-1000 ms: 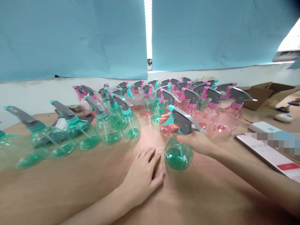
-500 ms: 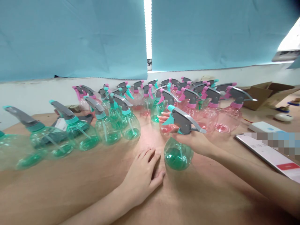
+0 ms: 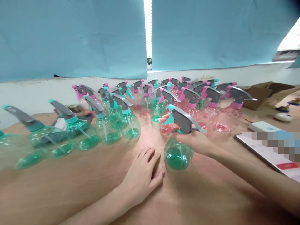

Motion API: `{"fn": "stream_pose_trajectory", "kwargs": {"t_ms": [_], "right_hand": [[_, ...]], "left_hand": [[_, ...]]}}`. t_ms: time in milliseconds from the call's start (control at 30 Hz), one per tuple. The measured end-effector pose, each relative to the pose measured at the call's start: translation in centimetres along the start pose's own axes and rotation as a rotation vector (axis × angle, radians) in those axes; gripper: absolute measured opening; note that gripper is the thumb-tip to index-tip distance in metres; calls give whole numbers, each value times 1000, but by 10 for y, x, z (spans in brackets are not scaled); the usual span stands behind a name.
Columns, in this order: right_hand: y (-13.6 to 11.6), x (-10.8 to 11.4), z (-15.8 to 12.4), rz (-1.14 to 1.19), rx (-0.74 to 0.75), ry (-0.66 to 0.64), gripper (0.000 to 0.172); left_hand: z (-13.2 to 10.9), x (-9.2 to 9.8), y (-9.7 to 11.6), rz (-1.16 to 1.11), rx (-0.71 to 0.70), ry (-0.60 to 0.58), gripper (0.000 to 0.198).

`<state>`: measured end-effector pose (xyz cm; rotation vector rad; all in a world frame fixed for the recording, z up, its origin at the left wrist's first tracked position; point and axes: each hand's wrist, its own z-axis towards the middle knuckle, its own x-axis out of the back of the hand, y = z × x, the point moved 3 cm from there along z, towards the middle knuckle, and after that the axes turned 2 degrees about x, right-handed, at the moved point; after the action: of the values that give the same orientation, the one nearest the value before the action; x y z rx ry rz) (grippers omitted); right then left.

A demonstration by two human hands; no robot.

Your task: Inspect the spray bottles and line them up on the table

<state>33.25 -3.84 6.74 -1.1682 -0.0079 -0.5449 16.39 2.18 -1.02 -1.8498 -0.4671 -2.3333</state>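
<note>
Left hand (image 3: 142,173), empty and palm down with fingers loosely extended on the pale brown tabletop (image 3: 93,193), lies just left of the landmark: a round, transparent green plastic spray bottle (image 3: 179,154) with a grey trigger head and teal nozzle. Right hand (image 3: 198,142) encircles this bottle at the neck; whether its base touches the tabletop cannot be told. Right of the bottle lies a flat, dark-edged phone (image 3: 254,148); to its left, a row of similar green bottles (image 3: 107,132); just beyond it, crowded transparent pink plastic spray bottles (image 3: 228,118). A sideways swing could topple these close neighbours; a slack neck grip could let the rounded body tilt.
</note>
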Motion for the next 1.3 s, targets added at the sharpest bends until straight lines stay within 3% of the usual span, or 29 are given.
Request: {"fn": "stream_pose_trajectory", "kwargs": {"t_ms": [200,433,667,733,867,1000,1100,1300], "right_hand": [[0,2,0,-2,-58,23,11],[0,4,-3,26,35,-18,15],[6,2,-6,-19,-49,11,9],[8,1,-7,-7,-54,2,13],[9,-1,-6,50,5,-32,38],[7,-1,-5,57,15,-33,45],[6,-1,-5,56,10,-39,41],[4,-1,-5,34,-10,-6,12]], "left_hand": [[1,1,0,8,-3,3,46],[1,3,1,-9,-5,4,44],[0,3,1,-10,5,2,43],[0,3,1,-9,2,1,43],[0,3,1,-6,-4,-6,44],[1,2,1,-15,-7,4,44],[1,2,0,-9,-5,3,44],[0,3,0,-33,-7,31,41]]}}
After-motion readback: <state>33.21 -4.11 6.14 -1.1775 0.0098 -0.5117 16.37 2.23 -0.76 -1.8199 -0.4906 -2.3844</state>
